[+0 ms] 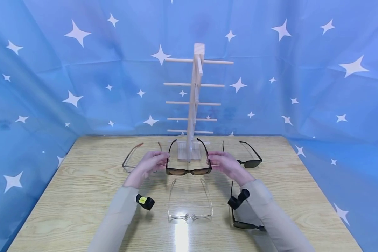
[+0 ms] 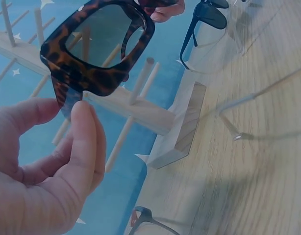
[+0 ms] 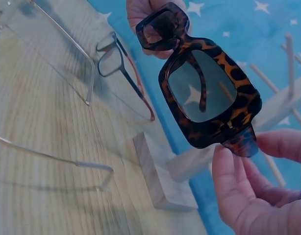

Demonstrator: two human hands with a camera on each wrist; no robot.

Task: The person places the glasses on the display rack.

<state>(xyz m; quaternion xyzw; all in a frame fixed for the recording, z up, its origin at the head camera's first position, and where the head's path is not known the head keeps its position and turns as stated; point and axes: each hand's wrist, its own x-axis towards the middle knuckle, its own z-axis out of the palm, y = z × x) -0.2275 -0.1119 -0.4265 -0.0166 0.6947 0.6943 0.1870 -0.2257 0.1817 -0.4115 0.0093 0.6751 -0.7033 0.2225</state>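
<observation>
Between my two hands, a pair of tortoiseshell sunglasses [image 1: 189,172] hangs above the table, its temples pointing to the wooden display rack [image 1: 191,105]. My left hand [image 1: 152,162] pinches the left temple near the hinge between thumb and fingers. On the other side, my right hand [image 1: 225,163] pinches the right temple the same way. Close up in the left wrist view, the tortoiseshell frame [image 2: 99,81] shows mottled brown rims and tinted lenses. The right wrist view shows the fingertips [image 3: 226,169] at the temple. The rack's rods just behind carry no glasses.
Clear-framed glasses [image 1: 190,217] lie on the wooden table [image 1: 82,196] nearer me. Dark-framed glasses with reddish temple tips [image 3: 122,63] lie behind my left hand. Black sunglasses [image 1: 252,163] sit at the back right; another dark pair [image 1: 244,225] is partly under my right forearm.
</observation>
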